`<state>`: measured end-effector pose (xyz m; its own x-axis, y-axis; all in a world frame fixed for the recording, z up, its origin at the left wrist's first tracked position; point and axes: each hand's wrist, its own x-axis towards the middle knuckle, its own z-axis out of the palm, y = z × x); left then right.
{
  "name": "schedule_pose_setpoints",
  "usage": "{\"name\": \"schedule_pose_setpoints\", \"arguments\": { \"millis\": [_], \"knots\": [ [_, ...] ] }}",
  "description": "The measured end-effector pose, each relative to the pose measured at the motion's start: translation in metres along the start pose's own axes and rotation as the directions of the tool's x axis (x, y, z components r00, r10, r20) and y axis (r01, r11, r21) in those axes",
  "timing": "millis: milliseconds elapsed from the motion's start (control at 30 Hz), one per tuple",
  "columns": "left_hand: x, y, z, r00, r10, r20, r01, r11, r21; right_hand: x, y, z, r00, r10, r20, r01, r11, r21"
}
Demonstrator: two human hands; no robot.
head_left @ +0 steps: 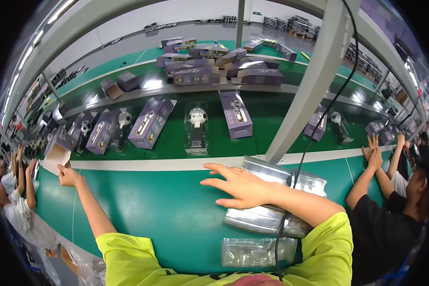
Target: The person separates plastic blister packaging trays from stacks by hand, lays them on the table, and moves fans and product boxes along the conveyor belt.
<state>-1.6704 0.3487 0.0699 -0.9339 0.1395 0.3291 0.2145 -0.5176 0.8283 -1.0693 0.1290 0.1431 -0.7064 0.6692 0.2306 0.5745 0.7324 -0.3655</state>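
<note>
At the left, my left hand (69,175) pinches the open flap of a purple box (59,143) at the edge of the green conveyor. My right hand (238,186) is spread, palm down, above the green table (143,205), beside stacked clear plastic trays (267,219), and holds nothing. Another clear plastic tray (252,252) lies nearer to me. Ahead on the conveyor, a clear pack with a ball-topped device (197,128) lies between a purple printed box (151,124) and a second purple box (236,114).
A grey metal post (310,86) rises right of centre, with a black cable (314,128) hanging across my right forearm. Many purple boxes (195,76) are piled on the far shelf. A co-worker in black (381,229) sits at the right; other people are at the left.
</note>
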Motion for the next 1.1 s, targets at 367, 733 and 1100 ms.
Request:
{"name": "schedule_pose_setpoints", "arguments": {
  "millis": [367, 733, 1100],
  "knots": [
    [-0.213, 0.145, 0.05, -0.574, -0.015, 0.818, 0.287, 0.933, 0.219, 0.005, -0.003, 0.016, 0.998, -0.058, 0.02, 0.058, 0.998, -0.031],
    [-0.373, 0.18, -0.038, -0.956, 0.0, 0.293, 0.212, 0.691, 0.691, 0.0, 0.005, 0.014, 0.957, -0.05, -0.286, 0.085, 0.99, 0.112],
    [-0.386, 0.208, -0.052, -0.889, -0.221, 0.401, 0.277, 0.437, 0.856, -0.001, 0.003, 0.021, 0.938, -0.054, -0.342, 0.111, 0.983, 0.15]
  ]
}}
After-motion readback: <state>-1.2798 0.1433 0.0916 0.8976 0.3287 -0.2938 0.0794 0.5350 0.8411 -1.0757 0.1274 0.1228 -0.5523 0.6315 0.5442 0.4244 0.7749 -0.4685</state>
